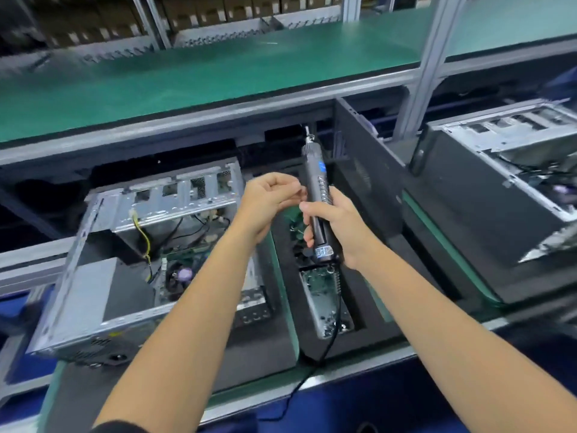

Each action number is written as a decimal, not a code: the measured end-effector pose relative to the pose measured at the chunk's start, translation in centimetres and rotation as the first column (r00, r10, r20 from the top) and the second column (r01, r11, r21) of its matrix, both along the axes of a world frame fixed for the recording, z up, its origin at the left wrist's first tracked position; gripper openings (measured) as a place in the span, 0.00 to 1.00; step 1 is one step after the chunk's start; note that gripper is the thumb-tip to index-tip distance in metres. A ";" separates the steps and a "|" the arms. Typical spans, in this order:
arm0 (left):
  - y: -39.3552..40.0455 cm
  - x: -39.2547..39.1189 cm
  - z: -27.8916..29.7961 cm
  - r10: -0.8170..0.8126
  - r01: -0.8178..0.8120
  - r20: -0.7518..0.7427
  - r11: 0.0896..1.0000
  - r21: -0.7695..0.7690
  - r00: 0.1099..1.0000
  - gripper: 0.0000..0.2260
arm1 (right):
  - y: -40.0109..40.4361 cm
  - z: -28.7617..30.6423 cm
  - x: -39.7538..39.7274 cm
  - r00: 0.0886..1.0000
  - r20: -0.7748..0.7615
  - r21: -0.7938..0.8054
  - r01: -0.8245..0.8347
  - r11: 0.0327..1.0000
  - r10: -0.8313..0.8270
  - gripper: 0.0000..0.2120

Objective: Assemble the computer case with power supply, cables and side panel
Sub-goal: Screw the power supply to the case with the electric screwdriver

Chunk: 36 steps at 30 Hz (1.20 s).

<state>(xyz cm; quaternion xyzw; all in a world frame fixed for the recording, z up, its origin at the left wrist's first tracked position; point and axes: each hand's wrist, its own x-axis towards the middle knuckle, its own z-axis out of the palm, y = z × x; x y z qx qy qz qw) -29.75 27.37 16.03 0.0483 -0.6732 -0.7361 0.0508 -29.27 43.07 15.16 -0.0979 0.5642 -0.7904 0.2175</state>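
Observation:
An open computer case [93, 276] lies on its side at the left, showing its power supply [90, 292], a motherboard fan [179, 276] and a yellow cable [142, 232]. My right hand [337, 226] grips a dark electric screwdriver [317, 195], bit pointing up and away, its cord trailing down to the front edge. My left hand [268, 204] is just left of the screwdriver, fingers curled and pinched together; whether something small sits between them is too blurred to tell. A black side panel [368, 170] leans upright behind my right hand.
A black foam tray [374, 307] with a metal screw dish [324, 304] sits under my hands. A second open case [505, 189] stands at the right. A green-topped shelf [218, 76] runs overhead, with an upright aluminium post [427, 64].

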 end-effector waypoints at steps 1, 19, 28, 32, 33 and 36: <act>1.5 -0.5 -0.4 0.023 -0.023 0.005 0.998 -0.058 1.000 0.01 | 1.3 -0.6 -0.5 1.000 0.013 0.007 0.009 1.000 -0.009 0.13; 9.3 -0.5 -17.5 0.025 0.494 0.509 0.203 -0.845 0.860 0.06 | 6.8 -12.4 -2.2 0.974 0.226 0.248 -0.066 0.966 0.008 0.12; 10.2 -2.6 -19.4 0.056 0.729 0.727 -0.024 -0.684 0.684 0.14 | 5.8 -14.8 -3.1 0.971 0.238 0.312 -0.081 0.947 0.005 0.12; 10.5 -2.8 -20.2 0.108 0.702 0.700 0.028 -0.712 0.706 0.14 | 6.3 -16.0 -3.1 0.969 0.246 0.353 -0.084 0.932 -0.005 0.11; 10.6 -2.9 -20.3 0.121 0.687 0.691 0.081 -0.722 0.712 0.13 | 6.4 -16.3 -3.0 0.968 0.249 0.359 -0.086 0.929 -0.007 0.11; 10.4 -3.7 -20.5 0.187 0.596 0.652 0.281 -0.752 0.734 0.09 | 7.0 -16.8 -2.7 0.964 0.264 0.337 -0.087 0.938 -0.005 0.10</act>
